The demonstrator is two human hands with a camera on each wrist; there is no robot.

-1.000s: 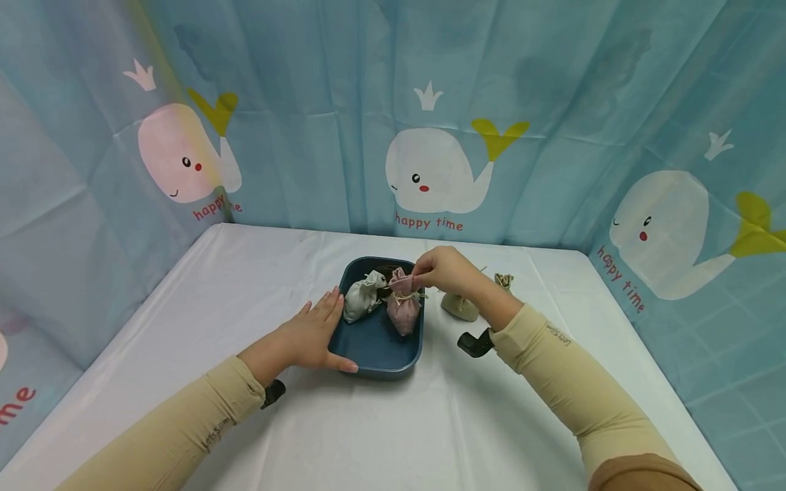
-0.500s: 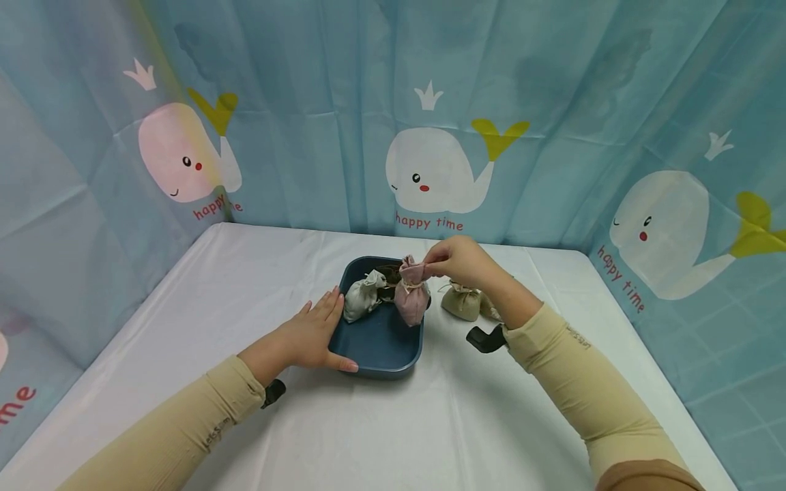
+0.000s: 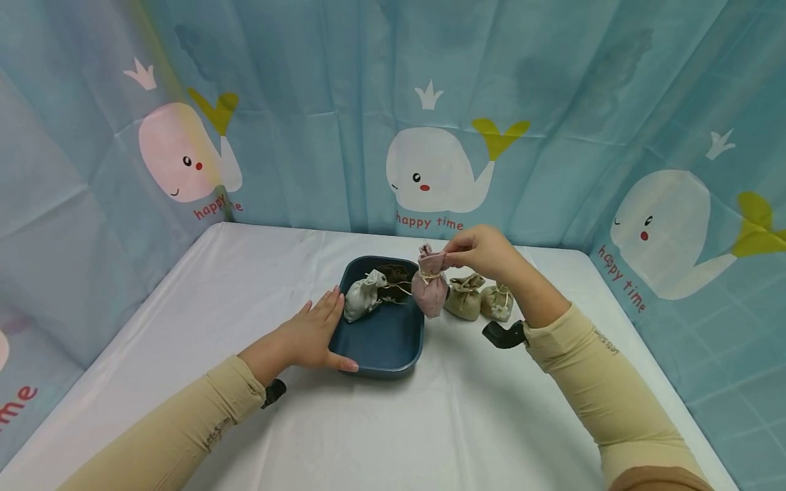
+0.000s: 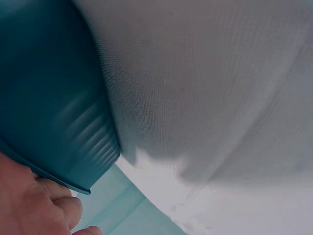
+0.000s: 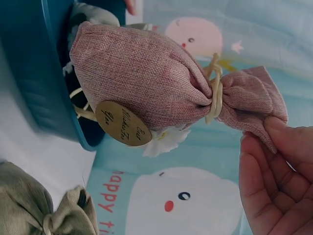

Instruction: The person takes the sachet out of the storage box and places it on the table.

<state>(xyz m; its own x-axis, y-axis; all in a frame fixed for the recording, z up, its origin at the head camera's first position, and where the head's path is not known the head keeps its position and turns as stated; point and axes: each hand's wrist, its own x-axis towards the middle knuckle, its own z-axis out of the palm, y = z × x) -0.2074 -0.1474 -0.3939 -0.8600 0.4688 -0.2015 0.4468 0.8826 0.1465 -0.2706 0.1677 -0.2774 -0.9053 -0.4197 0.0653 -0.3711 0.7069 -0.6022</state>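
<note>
While the tray (image 3: pixel 377 351) is taken as the dial, with 12 at its far side, the table (image 3: pixel 368 436) is seen at 6 o'clock. The left hand (image 3: pixel 305 337) is found flat and unclenched: its thumb is laid at the rim at 7, its fingers extended along the wall from 9 to 10. By it the tray appears to be steadied; light, even pressure is recommended, without pull.

Inside, the white bag (image 3: pixel 362 299) is noted at 10. The pink bag (image 3: pixel 430 293) is suspended at 2, about the rim; contact with the rim cannot be determined. Its top cloth, above the cord (image 5: pixel 216 98), is pinched between thumb and fingers of the right hand (image 3: pixel 485 254). Since one edge of the gather is held, a fuller hold nearer the cord is advised to limit swing. The tag (image 5: pixel 123 123) and flower (image 5: pixel 165 142) should be guarded from scraping.

Outside, toward 3, the olive bag (image 3: pixel 464 305) and tan bag (image 3: pixel 498 305) are recorded; they should not be knocked. At 12 to 1, within the tray, the dark bag (image 3: pixel 393 274) is partly hidden; snagging on the loose strands beside it is judged the main risk. Beyond, at 12, the curtain (image 3: pixel 344 170) is observed.
</note>
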